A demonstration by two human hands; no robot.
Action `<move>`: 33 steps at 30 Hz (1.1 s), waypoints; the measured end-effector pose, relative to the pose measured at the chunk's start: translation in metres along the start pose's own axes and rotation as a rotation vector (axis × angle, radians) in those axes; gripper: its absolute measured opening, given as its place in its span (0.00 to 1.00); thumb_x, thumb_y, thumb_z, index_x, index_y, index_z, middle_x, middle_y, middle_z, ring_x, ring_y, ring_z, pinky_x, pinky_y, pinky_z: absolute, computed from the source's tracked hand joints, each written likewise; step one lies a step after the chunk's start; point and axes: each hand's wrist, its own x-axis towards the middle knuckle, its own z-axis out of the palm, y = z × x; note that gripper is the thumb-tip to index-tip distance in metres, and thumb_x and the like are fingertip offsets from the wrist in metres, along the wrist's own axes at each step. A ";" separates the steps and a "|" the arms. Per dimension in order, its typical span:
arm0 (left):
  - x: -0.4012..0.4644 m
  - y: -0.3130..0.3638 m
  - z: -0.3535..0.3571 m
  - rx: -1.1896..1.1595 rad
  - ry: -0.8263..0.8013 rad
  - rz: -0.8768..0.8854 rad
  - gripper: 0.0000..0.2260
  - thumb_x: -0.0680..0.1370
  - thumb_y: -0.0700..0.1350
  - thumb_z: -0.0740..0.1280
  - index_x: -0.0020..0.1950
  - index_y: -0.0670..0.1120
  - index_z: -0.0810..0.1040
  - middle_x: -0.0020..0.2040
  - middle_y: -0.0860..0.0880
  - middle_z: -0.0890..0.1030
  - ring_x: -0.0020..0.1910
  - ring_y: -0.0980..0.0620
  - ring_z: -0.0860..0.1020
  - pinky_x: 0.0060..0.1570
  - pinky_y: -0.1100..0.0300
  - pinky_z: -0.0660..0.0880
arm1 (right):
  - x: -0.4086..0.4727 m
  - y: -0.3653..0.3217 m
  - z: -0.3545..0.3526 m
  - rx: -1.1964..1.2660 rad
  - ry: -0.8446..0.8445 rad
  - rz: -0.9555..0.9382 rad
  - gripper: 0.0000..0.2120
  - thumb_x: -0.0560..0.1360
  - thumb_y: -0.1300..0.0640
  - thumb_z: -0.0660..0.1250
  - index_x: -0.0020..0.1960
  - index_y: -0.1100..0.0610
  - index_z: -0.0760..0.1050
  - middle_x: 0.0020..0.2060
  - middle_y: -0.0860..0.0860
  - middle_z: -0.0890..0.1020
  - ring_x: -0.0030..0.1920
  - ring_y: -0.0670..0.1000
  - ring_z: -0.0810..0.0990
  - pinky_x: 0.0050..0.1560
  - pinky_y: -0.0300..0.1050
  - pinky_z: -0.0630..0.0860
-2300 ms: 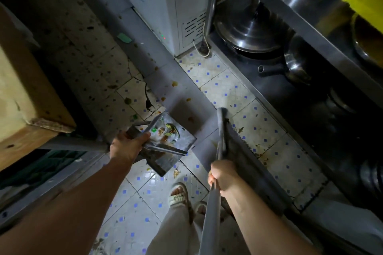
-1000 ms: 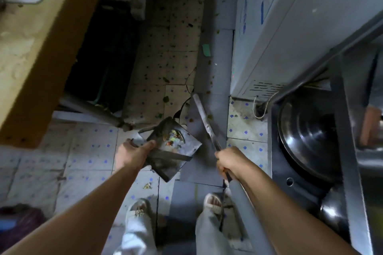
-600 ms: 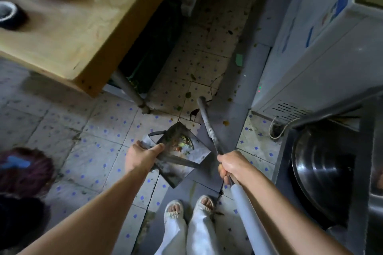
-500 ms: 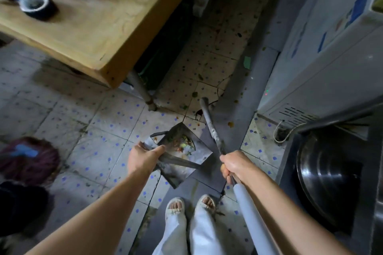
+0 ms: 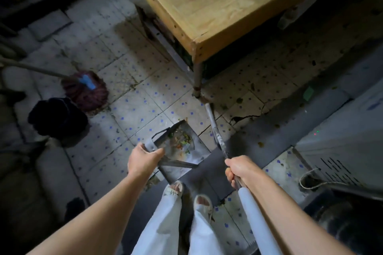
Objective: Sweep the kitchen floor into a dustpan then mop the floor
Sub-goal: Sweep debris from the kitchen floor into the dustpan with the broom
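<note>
Head view: left hand point(image 5: 143, 160) fingers curl round grey metal dustpan point(image 5: 182, 151) handle; right hand point(image 5: 241, 168) fingers grip long broom handle point(image 5: 215, 132), axis running toward upper centre, just right of dustpan.

Tiled floor point(image 5: 145, 97), mop point(image 5: 86, 89) lying on it, scattered debris point(image 5: 260, 144)

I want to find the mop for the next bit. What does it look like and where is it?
Start at the wooden table, then look left across the tiled floor. The mop lies there beside a dark bundle. Its shaggy reddish head has a bright blue clip.
</note>
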 end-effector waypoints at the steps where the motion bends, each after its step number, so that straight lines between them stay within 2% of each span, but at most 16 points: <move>1: -0.005 -0.007 -0.006 -0.003 0.040 -0.014 0.14 0.61 0.51 0.71 0.38 0.46 0.71 0.33 0.47 0.79 0.34 0.47 0.78 0.39 0.53 0.78 | -0.001 -0.002 0.004 -0.016 -0.023 0.008 0.16 0.79 0.64 0.56 0.32 0.58 0.64 0.26 0.54 0.68 0.25 0.48 0.66 0.24 0.39 0.64; 5: -0.019 -0.031 -0.028 -0.035 0.176 -0.067 0.12 0.68 0.45 0.72 0.38 0.44 0.70 0.32 0.48 0.74 0.30 0.50 0.71 0.31 0.58 0.67 | -0.003 -0.009 0.026 -0.034 -0.069 0.026 0.14 0.79 0.64 0.53 0.35 0.58 0.65 0.25 0.54 0.67 0.20 0.47 0.63 0.23 0.36 0.61; 9: -0.021 -0.060 -0.057 -0.061 0.263 -0.104 0.13 0.69 0.46 0.72 0.36 0.44 0.68 0.31 0.49 0.73 0.32 0.49 0.71 0.31 0.57 0.65 | -0.014 -0.015 0.054 0.031 -0.129 0.043 0.13 0.80 0.65 0.53 0.37 0.60 0.64 0.30 0.54 0.65 0.12 0.44 0.62 0.18 0.27 0.59; 12: -0.022 -0.086 -0.082 -0.095 0.311 -0.127 0.14 0.70 0.45 0.72 0.35 0.45 0.67 0.31 0.48 0.72 0.32 0.49 0.70 0.30 0.57 0.64 | -0.021 -0.015 0.082 -0.012 -0.187 0.049 0.13 0.81 0.65 0.52 0.38 0.60 0.63 0.30 0.55 0.65 0.10 0.44 0.61 0.18 0.25 0.59; 20: -0.024 -0.176 -0.153 -0.171 0.369 -0.242 0.12 0.67 0.50 0.72 0.38 0.44 0.72 0.37 0.43 0.79 0.40 0.42 0.78 0.37 0.54 0.69 | -0.017 -0.007 0.171 -0.192 -0.304 0.096 0.12 0.82 0.63 0.51 0.40 0.60 0.64 0.28 0.54 0.65 0.11 0.44 0.62 0.16 0.27 0.59; 25: -0.026 -0.219 -0.188 -0.234 0.428 -0.290 0.10 0.69 0.46 0.72 0.38 0.44 0.72 0.37 0.42 0.78 0.41 0.41 0.78 0.41 0.50 0.73 | -0.012 -0.013 0.218 -0.254 -0.415 0.175 0.14 0.83 0.57 0.49 0.39 0.58 0.62 0.15 0.49 0.67 0.12 0.43 0.62 0.15 0.28 0.59; 33: -0.023 -0.242 -0.197 -0.239 0.484 -0.311 0.10 0.69 0.45 0.71 0.36 0.44 0.71 0.34 0.45 0.77 0.38 0.43 0.77 0.36 0.55 0.69 | 0.024 -0.010 0.269 -0.290 -0.535 0.257 0.15 0.83 0.56 0.46 0.39 0.55 0.61 0.15 0.48 0.66 0.12 0.43 0.63 0.17 0.27 0.61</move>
